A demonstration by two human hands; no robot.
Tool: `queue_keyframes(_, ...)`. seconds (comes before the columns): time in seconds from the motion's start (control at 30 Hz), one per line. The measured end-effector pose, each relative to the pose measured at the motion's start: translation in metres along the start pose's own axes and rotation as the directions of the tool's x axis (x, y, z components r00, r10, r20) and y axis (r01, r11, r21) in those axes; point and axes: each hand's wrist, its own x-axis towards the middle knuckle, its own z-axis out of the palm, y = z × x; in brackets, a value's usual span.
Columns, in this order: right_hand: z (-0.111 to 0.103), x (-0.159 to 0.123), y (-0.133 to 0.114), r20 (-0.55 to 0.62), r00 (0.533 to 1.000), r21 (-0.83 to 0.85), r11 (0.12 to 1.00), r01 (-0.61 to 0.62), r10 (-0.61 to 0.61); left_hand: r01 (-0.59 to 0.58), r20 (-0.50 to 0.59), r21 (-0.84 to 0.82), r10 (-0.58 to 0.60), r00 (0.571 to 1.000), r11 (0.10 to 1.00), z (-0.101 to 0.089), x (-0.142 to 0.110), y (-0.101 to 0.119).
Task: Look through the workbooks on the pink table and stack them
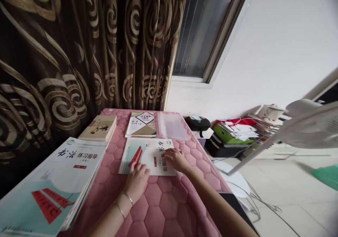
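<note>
A thin workbook (151, 152) with a white and pale-teal cover lies turned sideways on the pink quilted pad. My left hand (137, 180), with bangles at the wrist, rests on its near edge, fingers apart near the printed red strips. On the cover's right part lie the spread fingers of my right hand (177, 160), hiding some of the title. Just beyond it are another book (141, 124) with a brown and white cover and a clear plastic sleeve (172, 126).
At left, a stack of workbooks (66, 180) fills the near side, with a thick beige book (99, 128) behind it. A patterned curtain (126, 47) hangs at the back. To the right stand a white fan (311, 122), piled papers (237, 130) and a black case (197, 123); cables cross the floor.
</note>
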Motion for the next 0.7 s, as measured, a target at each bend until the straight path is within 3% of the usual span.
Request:
queue_keyframes(0.13,0.014,0.054,-0.021,0.041,0.999,-0.082,0.996,0.021,-0.018,-0.146,0.084,0.004,0.145,0.986,0.989,0.017,0.026,0.03)
queue_keyframes(0.33,0.025,0.096,-0.028,0.074,0.997,-0.153,0.988,-0.023,0.035,-0.03,0.174,0.023,0.026,0.984,0.999,0.03,0.032,0.036)
queue_keyframes(0.5,0.021,0.1,-0.03,0.104,0.993,-0.18,0.983,-0.043,0.062,-0.111,0.191,0.087,0.093,0.977,0.99,0.024,0.02,0.033)
queue_keyframes(0.7,0.006,0.067,-0.023,0.158,0.981,-0.155,0.984,-0.084,0.108,-0.235,0.098,0.07,0.228,0.969,0.969,0.017,-0.033,0.013)
